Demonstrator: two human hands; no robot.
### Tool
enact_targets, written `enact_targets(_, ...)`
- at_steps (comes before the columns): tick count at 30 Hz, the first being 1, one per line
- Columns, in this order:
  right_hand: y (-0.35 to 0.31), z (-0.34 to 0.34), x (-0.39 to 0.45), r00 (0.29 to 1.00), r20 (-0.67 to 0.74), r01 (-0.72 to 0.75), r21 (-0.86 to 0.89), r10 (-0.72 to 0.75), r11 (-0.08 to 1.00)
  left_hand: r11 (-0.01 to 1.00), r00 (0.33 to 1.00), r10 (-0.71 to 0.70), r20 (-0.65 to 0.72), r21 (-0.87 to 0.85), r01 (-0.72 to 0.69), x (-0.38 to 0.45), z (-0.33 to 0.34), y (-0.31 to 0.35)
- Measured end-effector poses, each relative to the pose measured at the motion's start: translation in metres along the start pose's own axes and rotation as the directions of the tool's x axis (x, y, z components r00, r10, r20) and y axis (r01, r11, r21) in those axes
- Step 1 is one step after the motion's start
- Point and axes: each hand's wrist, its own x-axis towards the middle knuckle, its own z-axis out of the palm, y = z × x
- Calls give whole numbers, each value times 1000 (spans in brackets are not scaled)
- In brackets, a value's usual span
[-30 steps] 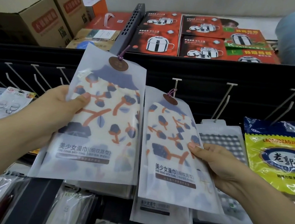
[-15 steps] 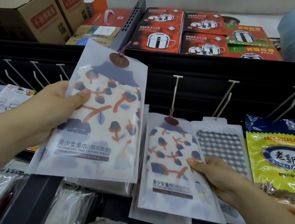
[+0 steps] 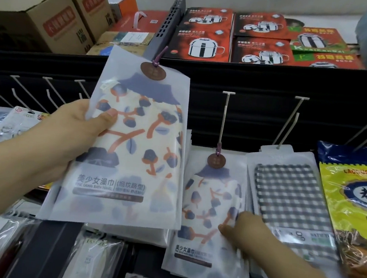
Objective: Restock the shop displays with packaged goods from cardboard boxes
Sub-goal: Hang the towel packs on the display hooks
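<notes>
**Two bath-towel packets at the peg display**

Landmark: the white display hook (image 3: 224, 118) at the middle of the dark slat panel (image 3: 260, 83).

Counted items. Two frosted bath-towel packets with the same orange-and-blue print show their fronts. The first, the hung packet (image 3: 210, 210), hangs from the landmark hook by a purple loop above a round brown tag; more packet edges lie behind it, and their number cannot be told. The second, the held packet (image 3: 130, 147), is up and to the left of the hook, tilted slightly, and it covers part of a pale stack beneath it. One checked-cloth packet (image 3: 287, 205) hangs just right of the hook's packet on a neighbouring peg, and one yellow-and-blue bag (image 3: 354, 207) hangs further right. Three bare pegs (image 3: 46, 92) stand out well to the left of the hook.

Hands. The left hand (image 3: 67, 137) grips the held packet at its left edge, thumb curled over the front and fingers behind. The right hand (image 3: 245, 230) lies low on the hung packet's right side with fingertips against the film; the picture is blurred there, so whether it pinches the edge or only presses cannot be told.

Surroundings. Above the hook, the top shelf carries red cookware boxes (image 3: 205, 34); two brown cardboard boxes (image 3: 53, 16) stand at the shelf's far left. Clear-wrapped goods (image 3: 8, 123) hang lower left, partly behind the left forearm.
</notes>
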Motion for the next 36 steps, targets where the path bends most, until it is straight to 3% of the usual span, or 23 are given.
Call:
enact_targets(2,-2,-2,-9,994,-102,24,-232,-49,973,1000,1000,-13,-3,-1,13,-2,0,2)
enact_targets(4,-10,-11,-24,938,-286,84,-359,-195,929,999,999,-33,-1,0,33,-2,-1,3)
enact_targets(5,-16,-17,-31,883,-381,168,-289,-275,942,999,999,-41,6,-8,41,-2,-1,4)
enact_targets(7,-34,-32,-45,826,-476,408,136,-302,903,999,999,-45,14,-20,45,-4,-1,4)
enact_targets(8,-44,-39,-49,840,-461,482,396,-284,782,999,999,-41,8,-24,41,-4,0,5)
enact_targets(10,-65,-52,-55,904,-307,422,748,-296,513,999,1000,-31,2,-27,31,-7,3,6)
enact_targets(13,-92,-56,-63,889,-64,232,917,-454,325,999,999,-32,-4,-21,32,-7,5,7)
enact_targets(17,-112,-43,-65,885,-118,252,935,-450,250,995,1000,-17,21,102,15,-9,4,8)
enact_targets(21,-93,-44,-64,912,-158,277,919,-379,282,969,998,56,21,239,-60,-9,5,7)
enact_targets(30,-8,-59,-50,980,-124,182,872,-154,454,978,989,146,24,144,-148,-15,7,-6)
enact_targets(36,-5,-60,-47,993,-78,112,879,-92,464,967,980,198,18,158,-198,-15,7,-9)
